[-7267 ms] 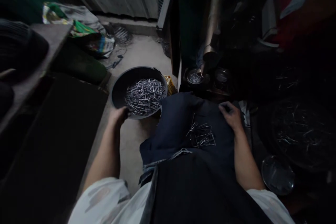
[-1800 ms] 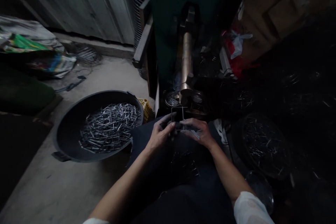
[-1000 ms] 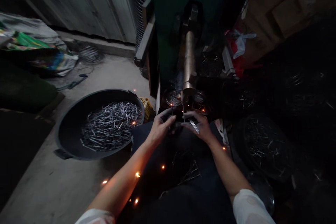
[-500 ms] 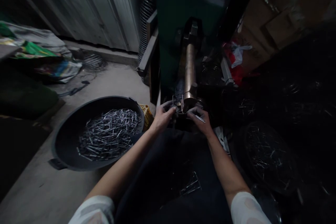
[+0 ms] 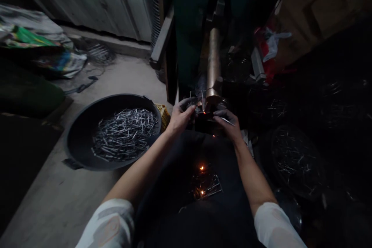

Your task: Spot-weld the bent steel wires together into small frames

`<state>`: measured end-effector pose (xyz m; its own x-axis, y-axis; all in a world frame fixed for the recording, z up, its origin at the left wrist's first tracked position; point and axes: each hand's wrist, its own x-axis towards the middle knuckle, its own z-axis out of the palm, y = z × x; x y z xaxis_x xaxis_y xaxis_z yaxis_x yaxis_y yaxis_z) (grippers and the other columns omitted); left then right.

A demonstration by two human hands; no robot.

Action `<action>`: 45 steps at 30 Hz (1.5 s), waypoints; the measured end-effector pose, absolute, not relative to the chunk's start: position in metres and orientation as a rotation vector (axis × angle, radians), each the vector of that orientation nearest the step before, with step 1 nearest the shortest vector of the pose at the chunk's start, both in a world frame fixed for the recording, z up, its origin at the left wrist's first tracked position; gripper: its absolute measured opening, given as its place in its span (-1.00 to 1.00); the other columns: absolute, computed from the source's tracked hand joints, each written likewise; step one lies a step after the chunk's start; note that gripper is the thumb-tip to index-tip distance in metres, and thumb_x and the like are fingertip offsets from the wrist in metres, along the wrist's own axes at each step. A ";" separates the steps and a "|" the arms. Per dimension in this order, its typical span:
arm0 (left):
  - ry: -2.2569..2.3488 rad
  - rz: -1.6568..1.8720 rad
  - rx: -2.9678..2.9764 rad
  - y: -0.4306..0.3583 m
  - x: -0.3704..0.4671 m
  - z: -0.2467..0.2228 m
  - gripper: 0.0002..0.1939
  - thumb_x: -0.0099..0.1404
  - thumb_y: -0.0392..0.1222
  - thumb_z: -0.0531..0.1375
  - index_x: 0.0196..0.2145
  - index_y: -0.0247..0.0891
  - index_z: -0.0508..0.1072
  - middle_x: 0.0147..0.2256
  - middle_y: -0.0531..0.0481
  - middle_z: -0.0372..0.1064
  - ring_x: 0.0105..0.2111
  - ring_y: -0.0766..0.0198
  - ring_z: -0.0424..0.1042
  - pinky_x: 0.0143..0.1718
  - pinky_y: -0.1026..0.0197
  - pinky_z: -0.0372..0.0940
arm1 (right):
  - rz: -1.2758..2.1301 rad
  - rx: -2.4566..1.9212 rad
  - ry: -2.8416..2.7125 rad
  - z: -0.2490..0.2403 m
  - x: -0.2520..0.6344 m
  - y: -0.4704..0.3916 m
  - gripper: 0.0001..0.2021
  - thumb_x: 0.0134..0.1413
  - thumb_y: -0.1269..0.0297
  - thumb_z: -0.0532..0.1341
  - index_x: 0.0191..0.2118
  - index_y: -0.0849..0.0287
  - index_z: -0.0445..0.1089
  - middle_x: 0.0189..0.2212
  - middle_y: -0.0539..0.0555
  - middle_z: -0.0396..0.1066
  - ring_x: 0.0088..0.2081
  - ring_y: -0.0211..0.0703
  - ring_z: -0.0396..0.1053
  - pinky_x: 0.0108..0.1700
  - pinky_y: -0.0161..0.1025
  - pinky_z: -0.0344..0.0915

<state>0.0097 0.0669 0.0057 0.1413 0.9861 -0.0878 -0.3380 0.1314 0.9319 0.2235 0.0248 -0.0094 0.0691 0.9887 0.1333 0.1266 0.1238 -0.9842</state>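
Observation:
At the tip of the machine's thick copper-coloured arm [image 5: 214, 62], my left hand [image 5: 178, 118] is closed, thumb against fingers, on a bent wire piece [image 5: 191, 97] that stands upright. A small orange glow shows at the foot of the wire. To the right of the tip, my right hand [image 5: 231, 124] is closed on a thin metal rod [image 5: 227, 120] that sticks out between its fingers. Bright sparks [image 5: 202, 192] lie over my dark-clothed lap, near several bent wire pieces [image 5: 215, 186]. The lower part of the machine's tip is dark and partly hidden.
A wide black basin [image 5: 71, 139] full of short metal pieces stands on the floor at left, with a yellow crate [image 5: 163, 115] beside it. On the right is a dark tub [image 5: 273, 159] of wire pieces. The green machine body [image 5: 188, 27] rises ahead, near cardboard boxes [image 5: 334, 11].
Orange sparks have appeared at the machine's tip and over my lap. My right hand has shifted slightly right, away from the tip. The view has tilted down a little.

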 end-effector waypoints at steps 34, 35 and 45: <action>0.857 -0.361 2.366 -0.068 0.057 -0.043 -0.78 0.35 -0.30 0.09 -0.14 -0.23 0.50 -0.10 -0.18 0.47 -0.11 0.08 0.51 -0.25 0.21 0.32 | 1.035 -1.439 -1.012 -0.063 0.273 -0.064 -0.66 -0.02 0.07 0.43 -0.33 0.13 0.31 -0.56 -0.10 0.48 -0.66 -0.38 0.29 -0.60 -0.44 0.21; 0.865 -0.293 2.384 -0.071 0.055 -0.040 -0.77 0.38 -0.27 0.06 -0.09 -0.21 0.48 -0.09 -0.16 0.46 -0.10 0.10 0.50 -0.28 0.23 0.29 | 1.032 -1.435 -1.008 -0.064 0.274 -0.063 -0.67 -0.02 0.09 0.43 -0.33 0.13 0.31 -0.56 -0.10 0.48 -0.67 -0.37 0.29 -0.60 -0.43 0.20; 1.323 0.225 2.384 -0.088 0.018 -0.023 -0.67 0.48 -0.03 0.01 -0.26 -0.25 0.47 -0.26 -0.13 0.42 -0.18 0.13 0.38 -0.27 0.19 0.22 | 1.042 -1.384 -1.186 -0.065 0.265 -0.064 -0.71 0.03 0.08 0.40 -0.37 0.16 0.36 -0.56 -0.04 0.48 -0.64 -0.34 0.33 -0.54 -0.40 0.25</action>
<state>0.0179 -0.0883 -0.0228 0.5383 0.8411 -0.0534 0.7762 -0.4701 0.4200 0.2649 -0.0640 -0.0653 0.1492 0.9888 -0.0045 0.1311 -0.0243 -0.9911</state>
